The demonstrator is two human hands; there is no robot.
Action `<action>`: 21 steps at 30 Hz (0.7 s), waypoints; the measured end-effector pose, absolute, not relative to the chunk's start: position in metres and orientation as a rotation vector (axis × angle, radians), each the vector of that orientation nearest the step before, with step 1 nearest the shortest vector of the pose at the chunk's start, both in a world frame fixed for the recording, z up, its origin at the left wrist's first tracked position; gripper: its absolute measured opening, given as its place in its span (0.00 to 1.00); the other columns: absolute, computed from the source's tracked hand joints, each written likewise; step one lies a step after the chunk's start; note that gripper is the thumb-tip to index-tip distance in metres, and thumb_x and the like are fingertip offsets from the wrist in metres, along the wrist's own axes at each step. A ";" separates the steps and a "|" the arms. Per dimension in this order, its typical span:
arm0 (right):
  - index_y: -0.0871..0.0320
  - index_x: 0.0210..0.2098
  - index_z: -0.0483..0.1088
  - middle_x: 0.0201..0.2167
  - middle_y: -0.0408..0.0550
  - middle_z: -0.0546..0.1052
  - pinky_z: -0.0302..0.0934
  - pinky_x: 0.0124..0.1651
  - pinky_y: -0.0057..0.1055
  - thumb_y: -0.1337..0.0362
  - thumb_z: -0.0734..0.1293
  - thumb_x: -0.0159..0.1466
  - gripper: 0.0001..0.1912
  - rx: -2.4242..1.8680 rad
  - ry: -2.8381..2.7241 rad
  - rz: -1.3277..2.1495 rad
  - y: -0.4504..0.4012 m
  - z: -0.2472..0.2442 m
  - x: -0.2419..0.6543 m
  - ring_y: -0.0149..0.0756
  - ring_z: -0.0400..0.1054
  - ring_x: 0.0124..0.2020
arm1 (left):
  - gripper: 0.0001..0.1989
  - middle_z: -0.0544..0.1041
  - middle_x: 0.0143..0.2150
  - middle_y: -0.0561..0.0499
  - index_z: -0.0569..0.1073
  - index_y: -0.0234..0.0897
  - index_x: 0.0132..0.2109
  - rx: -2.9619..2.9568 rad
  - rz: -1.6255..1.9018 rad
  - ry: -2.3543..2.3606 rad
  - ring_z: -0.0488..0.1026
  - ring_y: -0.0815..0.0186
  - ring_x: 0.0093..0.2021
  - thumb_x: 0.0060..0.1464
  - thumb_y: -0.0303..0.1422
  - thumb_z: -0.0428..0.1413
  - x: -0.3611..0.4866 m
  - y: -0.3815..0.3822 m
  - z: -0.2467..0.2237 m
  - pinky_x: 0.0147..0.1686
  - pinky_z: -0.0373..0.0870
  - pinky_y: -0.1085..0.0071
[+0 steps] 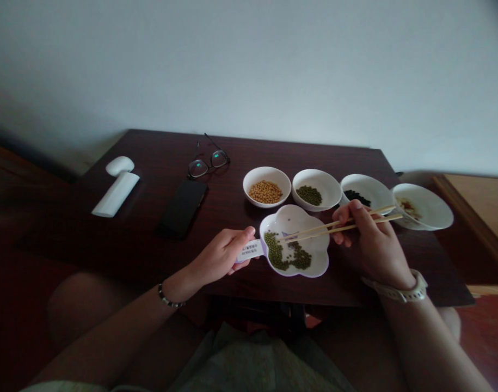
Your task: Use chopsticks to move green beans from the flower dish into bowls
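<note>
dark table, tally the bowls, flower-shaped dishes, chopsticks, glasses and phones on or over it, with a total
Round white bowls: 4
Flower-shaped dish, in the left hand: 1
Chopsticks, in the right hand: 2
Glasses, counted as one pair: 1
Black phone: 1
Total: 9

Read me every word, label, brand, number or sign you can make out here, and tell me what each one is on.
No text can be read with certainty.
White label on the flower-shaped dish, by the left hand: dark characters, too small and blurred to quote.
Printed mark inside that dish: too small to tell whether it includes lettering.
Phone: no lettering visible.
</note>
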State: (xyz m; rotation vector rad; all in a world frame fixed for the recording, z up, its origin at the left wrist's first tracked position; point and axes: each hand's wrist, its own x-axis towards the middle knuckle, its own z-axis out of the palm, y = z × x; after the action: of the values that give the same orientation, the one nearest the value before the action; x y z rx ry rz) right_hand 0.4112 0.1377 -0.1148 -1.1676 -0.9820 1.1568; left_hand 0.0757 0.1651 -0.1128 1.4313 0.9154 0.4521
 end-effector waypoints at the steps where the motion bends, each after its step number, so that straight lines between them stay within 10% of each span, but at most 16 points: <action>1: 0.52 0.35 0.77 0.28 0.46 0.76 0.62 0.24 0.30 0.41 0.72 0.79 0.25 -1.166 -0.975 1.154 0.138 -0.114 0.411 0.33 0.66 0.24 | 0.38 0.67 0.18 0.57 0.79 0.35 0.37 1.433 0.451 0.917 0.59 0.71 0.16 0.82 0.60 0.45 0.076 0.165 -0.113 0.20 0.54 0.73; 21: 0.55 0.31 0.76 0.28 0.44 0.72 0.53 0.17 0.27 0.43 0.79 0.72 0.25 -1.224 -0.926 1.215 0.139 -0.103 0.431 0.27 0.59 0.19 | 0.37 0.67 0.18 0.57 0.79 0.35 0.36 1.415 0.481 0.931 0.59 0.72 0.17 0.82 0.60 0.46 0.072 0.163 -0.114 0.20 0.53 0.73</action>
State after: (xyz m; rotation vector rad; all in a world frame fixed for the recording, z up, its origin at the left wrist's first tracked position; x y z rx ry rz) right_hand 0.4307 0.1394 -0.1029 -1.2242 -0.9258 1.2148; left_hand 0.0722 0.1628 -0.1145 1.4148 0.9313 0.4815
